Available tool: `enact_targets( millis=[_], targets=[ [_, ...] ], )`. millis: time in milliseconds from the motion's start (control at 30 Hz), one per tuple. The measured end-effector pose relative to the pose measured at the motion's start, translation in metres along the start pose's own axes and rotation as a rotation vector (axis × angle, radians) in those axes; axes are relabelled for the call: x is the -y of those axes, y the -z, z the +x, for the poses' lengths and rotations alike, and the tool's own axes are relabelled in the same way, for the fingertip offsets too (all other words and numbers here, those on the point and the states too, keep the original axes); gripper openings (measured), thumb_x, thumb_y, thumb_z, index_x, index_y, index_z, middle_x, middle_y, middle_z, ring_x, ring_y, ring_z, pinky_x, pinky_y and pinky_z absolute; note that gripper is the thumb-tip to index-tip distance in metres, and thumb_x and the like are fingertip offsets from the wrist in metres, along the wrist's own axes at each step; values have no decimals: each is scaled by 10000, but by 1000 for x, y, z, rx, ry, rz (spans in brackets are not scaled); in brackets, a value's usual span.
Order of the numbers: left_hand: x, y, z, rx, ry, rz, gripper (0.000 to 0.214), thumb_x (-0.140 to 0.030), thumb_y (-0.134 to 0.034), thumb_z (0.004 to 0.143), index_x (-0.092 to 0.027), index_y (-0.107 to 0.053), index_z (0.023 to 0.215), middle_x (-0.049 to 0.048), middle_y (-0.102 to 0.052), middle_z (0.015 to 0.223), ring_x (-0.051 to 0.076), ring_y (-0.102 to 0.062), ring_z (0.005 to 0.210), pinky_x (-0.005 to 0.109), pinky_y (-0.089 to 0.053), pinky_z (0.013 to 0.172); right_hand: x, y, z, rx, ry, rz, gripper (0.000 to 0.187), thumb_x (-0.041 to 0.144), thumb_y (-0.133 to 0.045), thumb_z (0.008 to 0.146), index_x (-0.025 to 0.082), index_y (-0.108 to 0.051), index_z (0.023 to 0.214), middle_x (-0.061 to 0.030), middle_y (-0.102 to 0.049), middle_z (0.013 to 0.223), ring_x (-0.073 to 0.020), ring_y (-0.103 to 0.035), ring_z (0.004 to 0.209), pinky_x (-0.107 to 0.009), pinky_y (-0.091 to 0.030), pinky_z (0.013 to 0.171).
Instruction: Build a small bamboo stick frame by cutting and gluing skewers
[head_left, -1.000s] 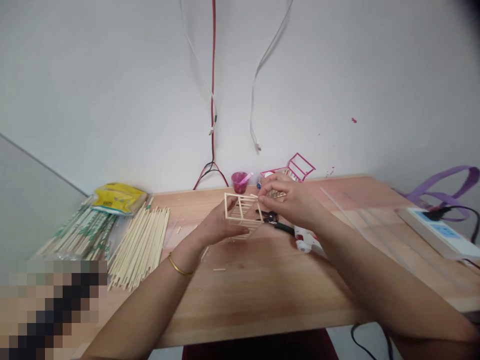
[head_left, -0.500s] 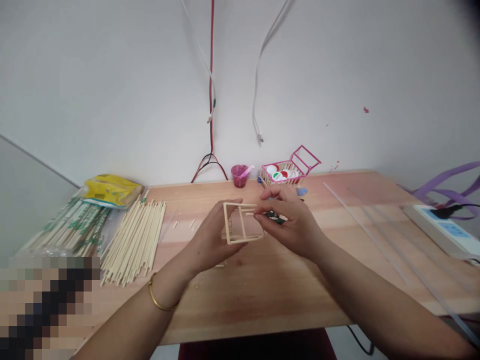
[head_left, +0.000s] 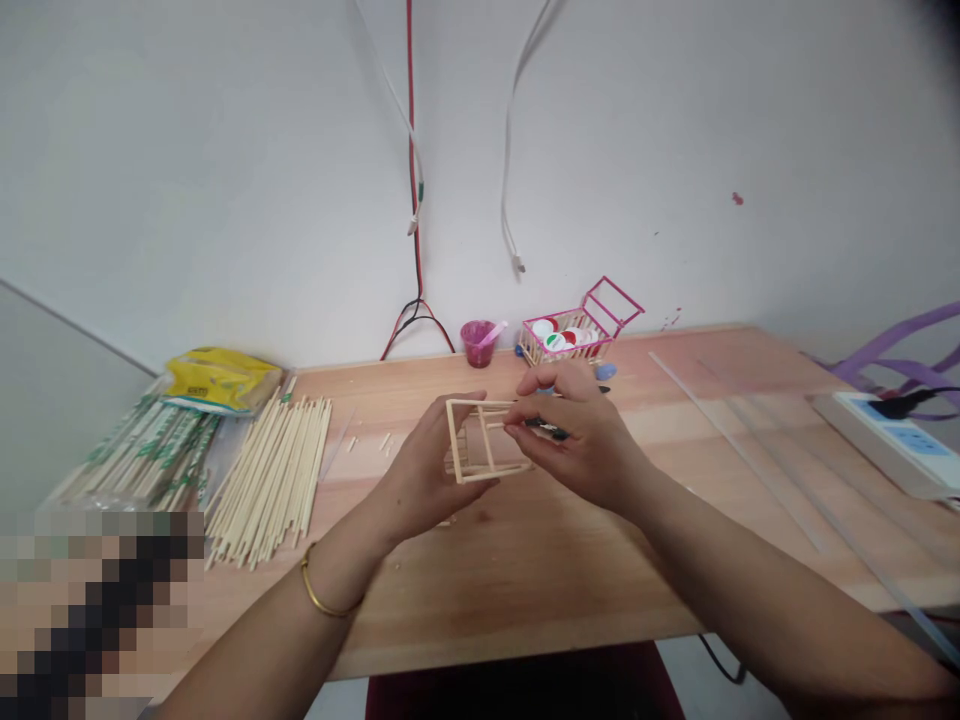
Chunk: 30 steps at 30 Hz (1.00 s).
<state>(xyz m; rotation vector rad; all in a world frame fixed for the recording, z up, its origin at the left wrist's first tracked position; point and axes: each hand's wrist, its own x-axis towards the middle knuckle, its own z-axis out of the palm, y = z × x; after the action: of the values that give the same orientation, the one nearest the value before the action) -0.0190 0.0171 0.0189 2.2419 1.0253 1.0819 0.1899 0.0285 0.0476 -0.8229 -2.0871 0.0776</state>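
Note:
My left hand (head_left: 416,470) is wrapped round a small open frame (head_left: 454,440) of pale wooden sticks, held just above the table. The frame is box-shaped with a crossbar, and its square end is turned toward me. At the frame's right side, my right hand (head_left: 577,430) has its thumb and fingertips pinched together on a short wooden stick (head_left: 495,427), which reaches into the frame. Fingers hide the stick's other end. A dark object (head_left: 547,428) shows behind my right fingers; I cannot make out what it is.
Loose wooden sticks (head_left: 274,480), packed sticks (head_left: 142,450) and a yellow packet (head_left: 221,380) lie left. At the back stand a purple cup (head_left: 478,345) and a pink-edged stick basket (head_left: 566,340) with round discs. Clear strips (head_left: 735,450) and a power strip (head_left: 892,440) are right.
The view has shifted slightly. Both hands keep nearly the same places, and the right fingertips with the short stick sit a little closer against the frame.

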Motion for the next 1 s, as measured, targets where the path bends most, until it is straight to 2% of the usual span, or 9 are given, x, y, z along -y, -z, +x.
enact_targets(
  millis=[433,633,1000],
  targets=[
    [-3,3,1,29,37,1,629,-229,-724,705,-228,-452,1271,113,-530,1279,271,-524,1165,462,-446,956,-2,-2,0,-2,32,-11,70,161,-599,832,211,-648,841,-59,-576,964,-217,-529,952,-401,-404,840],
    [-4,4,1,23,28,38,681,-245,-731,701,-255,-419,1306,113,-497,1319,286,-491,1209,492,-419,998,-1,-1,1,-10,44,-56,80,177,-592,846,226,-655,839,-54,-588,948,-231,-501,964,-424,-388,853],
    [-4,6,1,41,48,76,668,-227,-723,718,-259,-404,1304,98,-469,1343,267,-468,1240,464,-406,1029,1,-1,1,-32,44,-76,81,187,-581,859,212,-648,821,-52,-590,910,-220,-508,937,-410,-376,859]
  ],
)
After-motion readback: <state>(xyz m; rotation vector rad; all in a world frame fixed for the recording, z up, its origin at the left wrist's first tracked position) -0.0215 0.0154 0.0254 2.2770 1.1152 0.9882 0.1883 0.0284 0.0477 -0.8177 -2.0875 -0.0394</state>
